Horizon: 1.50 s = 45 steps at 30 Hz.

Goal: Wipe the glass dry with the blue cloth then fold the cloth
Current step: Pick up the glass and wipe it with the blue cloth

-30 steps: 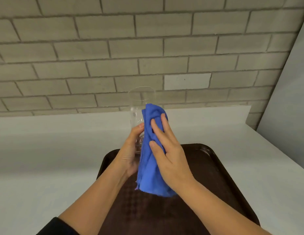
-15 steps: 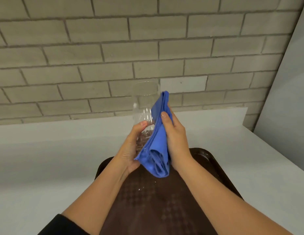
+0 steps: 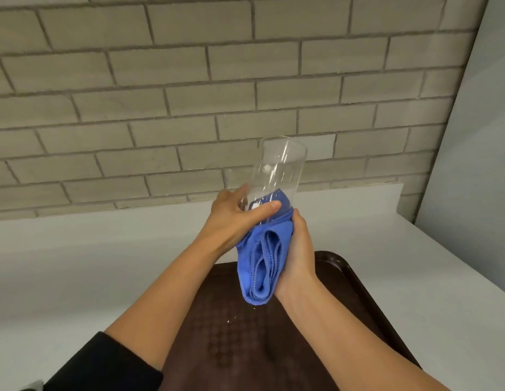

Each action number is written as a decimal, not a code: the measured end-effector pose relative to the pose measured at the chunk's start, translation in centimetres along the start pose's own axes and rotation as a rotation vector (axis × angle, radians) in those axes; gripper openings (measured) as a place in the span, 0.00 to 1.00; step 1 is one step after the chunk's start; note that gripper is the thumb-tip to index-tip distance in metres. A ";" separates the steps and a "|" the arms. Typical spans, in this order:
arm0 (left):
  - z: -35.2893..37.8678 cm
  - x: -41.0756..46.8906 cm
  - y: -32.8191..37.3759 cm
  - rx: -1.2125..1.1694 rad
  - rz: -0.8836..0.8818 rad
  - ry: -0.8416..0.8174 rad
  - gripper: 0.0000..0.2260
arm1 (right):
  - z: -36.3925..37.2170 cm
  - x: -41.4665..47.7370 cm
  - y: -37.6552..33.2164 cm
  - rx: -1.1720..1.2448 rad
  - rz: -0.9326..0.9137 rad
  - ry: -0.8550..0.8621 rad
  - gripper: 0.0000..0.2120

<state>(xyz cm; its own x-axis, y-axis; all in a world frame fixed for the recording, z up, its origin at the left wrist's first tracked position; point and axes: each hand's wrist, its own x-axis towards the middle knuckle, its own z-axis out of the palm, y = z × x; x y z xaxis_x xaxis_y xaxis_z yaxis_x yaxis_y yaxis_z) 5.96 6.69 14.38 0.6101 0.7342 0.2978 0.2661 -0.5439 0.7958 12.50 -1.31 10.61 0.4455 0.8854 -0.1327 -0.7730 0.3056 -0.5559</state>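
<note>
**Glass held aloft, wiping in progress**

The glass [image 3: 276, 173] is held above the brown tray [image 3: 358, 283], tilted with its open rim away from the person, toward the brick wall [image 3: 189, 80]. The left hand [image 3: 234, 221] is closed around its lower body, thumb across the front, evidently to steady it. The right hand [image 3: 296, 255] grips the bunched blue cloth [image 3: 262, 263] and presses it against the base, part of it showing through the glass. The cloth hangs in loose folds; folding is not yet begun. Slip risk judged moderate on wet glass.
</note>
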 end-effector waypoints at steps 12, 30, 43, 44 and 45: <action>0.7 -2.5 1.3 -0.309 -0.078 0.290 0.33 | 1.8 -1.3 0.5 -0.511 -0.451 -0.055 0.15; -0.9 -3.8 -0.8 -1.229 -0.203 -0.109 0.15 | 4.1 0.5 -1.9 -1.024 -0.822 -0.386 0.21; -0.5 -3.5 -1.4 -1.322 -0.211 -0.094 0.21 | 6.2 2.5 -3.4 -0.973 -0.711 -0.288 0.20; -0.8 -3.5 -1.3 -1.294 -0.201 -0.093 0.20 | 5.5 2.3 -2.7 -0.906 -0.658 -0.245 0.20; -1.0 -3.4 -1.4 -1.255 -0.193 -0.090 0.17 | 4.7 1.9 -1.9 -0.836 -0.605 -0.217 0.19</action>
<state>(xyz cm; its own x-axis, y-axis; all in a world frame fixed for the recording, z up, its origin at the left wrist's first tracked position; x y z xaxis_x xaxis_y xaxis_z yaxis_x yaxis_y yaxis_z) 2.78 5.35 12.73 0.7017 0.7015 0.1248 -0.5007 0.3608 0.7869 12.70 1.44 15.24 0.4983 0.7353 0.4594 0.1449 0.4518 -0.8803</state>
